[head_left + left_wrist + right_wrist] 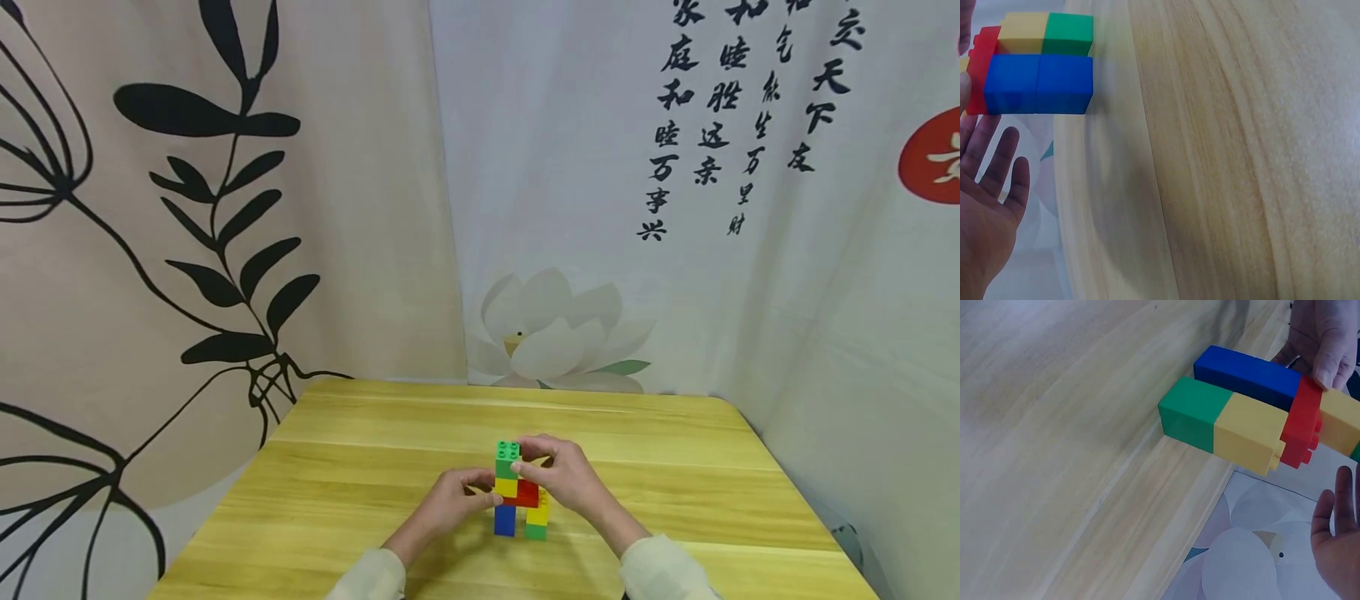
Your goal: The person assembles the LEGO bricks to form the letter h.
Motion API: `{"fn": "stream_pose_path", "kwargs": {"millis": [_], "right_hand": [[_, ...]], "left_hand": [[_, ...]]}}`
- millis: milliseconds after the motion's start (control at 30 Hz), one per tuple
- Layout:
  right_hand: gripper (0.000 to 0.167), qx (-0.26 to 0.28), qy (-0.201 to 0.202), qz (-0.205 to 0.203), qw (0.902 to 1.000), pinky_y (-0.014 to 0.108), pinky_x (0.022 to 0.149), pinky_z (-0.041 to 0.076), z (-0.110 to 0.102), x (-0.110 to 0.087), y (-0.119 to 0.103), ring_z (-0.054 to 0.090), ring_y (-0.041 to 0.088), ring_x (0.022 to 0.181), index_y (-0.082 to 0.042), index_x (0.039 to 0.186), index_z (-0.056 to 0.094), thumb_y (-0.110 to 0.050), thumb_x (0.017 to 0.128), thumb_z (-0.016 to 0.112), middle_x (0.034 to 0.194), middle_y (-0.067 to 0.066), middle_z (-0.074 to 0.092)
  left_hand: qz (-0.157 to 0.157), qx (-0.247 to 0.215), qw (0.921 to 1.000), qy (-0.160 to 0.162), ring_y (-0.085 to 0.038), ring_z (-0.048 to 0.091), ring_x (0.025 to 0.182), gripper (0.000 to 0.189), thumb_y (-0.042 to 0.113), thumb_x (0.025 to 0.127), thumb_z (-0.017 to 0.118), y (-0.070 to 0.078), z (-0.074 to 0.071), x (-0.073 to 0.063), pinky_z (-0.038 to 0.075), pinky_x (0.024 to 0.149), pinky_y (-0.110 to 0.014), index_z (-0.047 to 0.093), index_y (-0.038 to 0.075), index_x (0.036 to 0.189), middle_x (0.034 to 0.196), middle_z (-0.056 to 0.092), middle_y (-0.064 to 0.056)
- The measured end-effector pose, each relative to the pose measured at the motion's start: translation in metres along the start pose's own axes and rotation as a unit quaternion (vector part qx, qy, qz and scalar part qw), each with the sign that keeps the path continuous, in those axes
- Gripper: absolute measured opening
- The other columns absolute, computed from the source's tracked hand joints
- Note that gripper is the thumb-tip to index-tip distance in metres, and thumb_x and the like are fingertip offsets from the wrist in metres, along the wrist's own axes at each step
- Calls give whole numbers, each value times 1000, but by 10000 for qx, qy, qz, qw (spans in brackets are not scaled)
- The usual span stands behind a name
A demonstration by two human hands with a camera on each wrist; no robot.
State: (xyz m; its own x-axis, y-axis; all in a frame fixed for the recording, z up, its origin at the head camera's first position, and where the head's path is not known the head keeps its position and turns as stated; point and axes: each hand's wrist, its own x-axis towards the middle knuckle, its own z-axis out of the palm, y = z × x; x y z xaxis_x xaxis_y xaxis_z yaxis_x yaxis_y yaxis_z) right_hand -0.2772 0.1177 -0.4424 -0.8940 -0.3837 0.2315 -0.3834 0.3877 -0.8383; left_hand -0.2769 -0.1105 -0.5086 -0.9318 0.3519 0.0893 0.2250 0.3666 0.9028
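Observation:
A structure of toy building bricks stands on the table between both hands. One leg is made of two blue bricks; the other has a green brick under a yellow brick. A red brick bridges them. Above its left end sit a yellow brick and, topmost, a studded green brick. My left hand holds the structure from the left, thumb where red and upper yellow meet. From the right, my right hand pinches the top green brick between thumb and fingers.
The wooden table carries the structure near its middle. Behind it hangs a printed curtain with plants, a lotus and writing, close to the far edge. Pale sleeves cover the forearms.

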Motion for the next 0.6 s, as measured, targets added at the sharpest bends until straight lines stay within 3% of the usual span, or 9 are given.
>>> {"fn": "stream_pose_path", "kwargs": {"millis": [167,333,600], "right_hand": [[41,31,-31,95,9999,35,82,51,-3,-3,3,62,19,100,-13,128,67,-31,91,73,112,2,69],[45,63,211,321,9992,37,84,50,-7,-10,15,62,21,102,-12,132,64,-27,91,74,115,5,70],[47,86,316,614,9976,38,85,51,-12,-28,38,62,23,104,-10,130,65,-31,90,75,116,6,69]], "left_hand": [[29,-51,10000,16,-18,61,101,31,33,91,73,2,1,1,50,87,-39,72,15,117,107,70,5],[46,-115,9999,25,-18,60,100,26,30,92,73,2,2,1,50,84,-37,73,17,115,105,70,5],[21,-101,9999,71,-24,61,101,34,29,91,74,1,3,-1,51,84,-37,71,10,118,105,69,1]]}}
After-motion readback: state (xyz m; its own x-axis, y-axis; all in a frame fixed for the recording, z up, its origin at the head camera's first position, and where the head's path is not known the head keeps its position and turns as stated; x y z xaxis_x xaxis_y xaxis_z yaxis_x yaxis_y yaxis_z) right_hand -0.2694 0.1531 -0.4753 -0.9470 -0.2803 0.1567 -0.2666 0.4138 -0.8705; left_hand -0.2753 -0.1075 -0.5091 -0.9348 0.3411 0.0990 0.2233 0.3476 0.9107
